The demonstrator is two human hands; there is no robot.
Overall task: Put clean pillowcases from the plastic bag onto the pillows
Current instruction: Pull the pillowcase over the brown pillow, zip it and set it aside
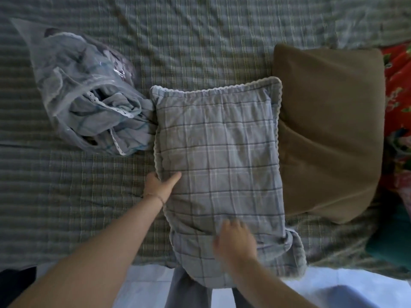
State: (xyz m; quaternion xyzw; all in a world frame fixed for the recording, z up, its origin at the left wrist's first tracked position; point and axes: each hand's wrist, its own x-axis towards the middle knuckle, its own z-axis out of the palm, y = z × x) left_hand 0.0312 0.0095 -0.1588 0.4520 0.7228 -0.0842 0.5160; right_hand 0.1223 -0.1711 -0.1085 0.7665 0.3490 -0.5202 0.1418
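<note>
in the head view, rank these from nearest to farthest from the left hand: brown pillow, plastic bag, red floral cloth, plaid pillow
1. plaid pillow, gripped at its left edge by the left hand.
2. plastic bag, up and to the left.
3. brown pillow, right of the plaid one.
4. red floral cloth, far right edge.

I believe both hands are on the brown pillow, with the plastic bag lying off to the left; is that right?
Not quite: the head view shows the left hand and right hand on the plaid-cased pillow, not the brown pillow beside it. The plastic bag does lie off to the left.
</note>
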